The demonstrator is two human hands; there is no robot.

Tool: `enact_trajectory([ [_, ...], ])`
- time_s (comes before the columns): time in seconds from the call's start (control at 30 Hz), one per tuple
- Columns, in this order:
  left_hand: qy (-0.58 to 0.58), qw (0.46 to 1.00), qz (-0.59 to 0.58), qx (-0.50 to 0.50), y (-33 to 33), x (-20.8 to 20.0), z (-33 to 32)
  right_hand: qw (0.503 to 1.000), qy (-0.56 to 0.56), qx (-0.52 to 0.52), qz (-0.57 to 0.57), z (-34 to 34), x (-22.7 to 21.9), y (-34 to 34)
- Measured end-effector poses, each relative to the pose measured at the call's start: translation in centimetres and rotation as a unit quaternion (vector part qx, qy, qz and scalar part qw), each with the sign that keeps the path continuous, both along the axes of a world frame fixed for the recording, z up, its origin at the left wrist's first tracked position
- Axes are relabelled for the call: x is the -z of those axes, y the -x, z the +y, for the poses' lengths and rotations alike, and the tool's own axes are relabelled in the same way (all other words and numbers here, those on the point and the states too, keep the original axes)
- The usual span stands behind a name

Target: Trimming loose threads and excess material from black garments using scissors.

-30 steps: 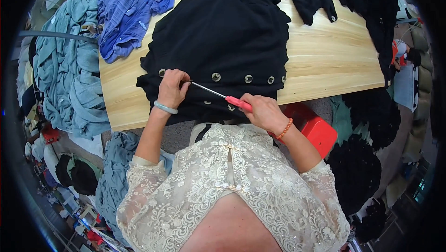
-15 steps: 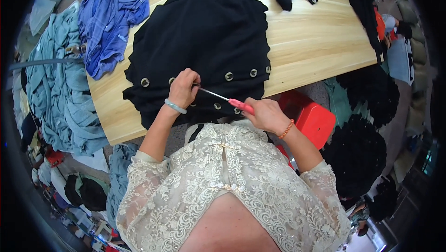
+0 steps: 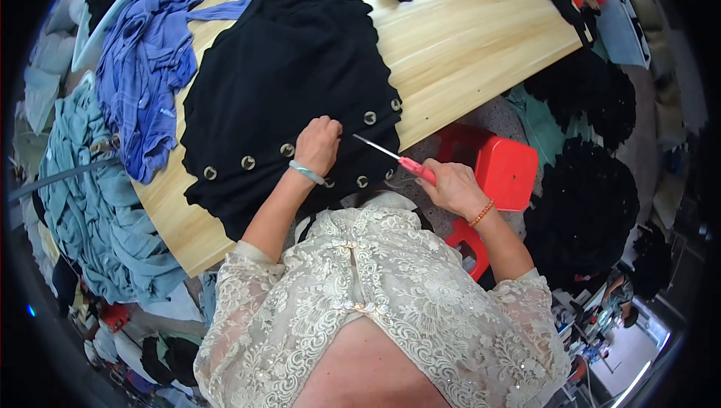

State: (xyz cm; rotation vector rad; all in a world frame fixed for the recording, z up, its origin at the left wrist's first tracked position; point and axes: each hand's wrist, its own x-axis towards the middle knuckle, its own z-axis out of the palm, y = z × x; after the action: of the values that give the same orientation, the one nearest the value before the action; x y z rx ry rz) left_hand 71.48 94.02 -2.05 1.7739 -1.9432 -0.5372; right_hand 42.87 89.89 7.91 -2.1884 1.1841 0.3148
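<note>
A black knit garment lies spread on the wooden table, with a row of round, pale-rimmed buttons or eyelets across its near part. More of these rounds show nearer to me along the lower edge. My left hand is closed on the cloth along the upper row, its fingertips curled under and partly hidden. In my right hand is a slim screwdriver-like tool with a red handle and a thin metal shaft. Its tip points at the cloth just right of my left fingers, apart from them.
Blue garments hang over the table's left edge, beside a grey-green heap. A red plastic stool stands right of my right hand. Dark piles of clothing lie beyond it.
The view has turned, so the table sits differently in it. My left hand has shifted right along the row. The tool's tip, earlier at my left fingers, is now away from them.
</note>
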Motion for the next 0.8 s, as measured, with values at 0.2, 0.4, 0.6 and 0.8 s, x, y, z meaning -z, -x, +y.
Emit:
enact_trajectory([
  [0.2,-0.024,0.999,0.005,0.048,-0.7,-0.7,0.0,0.996,-0.04,0.008,-0.074,1.2,1.5,-1.0],
  [0.4,0.047,0.996,0.07,0.044,4.3,-2.1,-4.0,0.99,0.013,0.091,-0.108,1.2,1.7,2.6],
  [0.6,-0.071,0.988,-0.083,0.106,5.5,2.3,-6.1,0.993,0.013,0.114,-0.02,0.7,1.8,4.1],
  [0.8,-0.056,0.986,-0.048,0.152,4.7,1.4,-6.5,0.992,-0.025,0.12,-0.042,0.9,1.0,3.9],
])
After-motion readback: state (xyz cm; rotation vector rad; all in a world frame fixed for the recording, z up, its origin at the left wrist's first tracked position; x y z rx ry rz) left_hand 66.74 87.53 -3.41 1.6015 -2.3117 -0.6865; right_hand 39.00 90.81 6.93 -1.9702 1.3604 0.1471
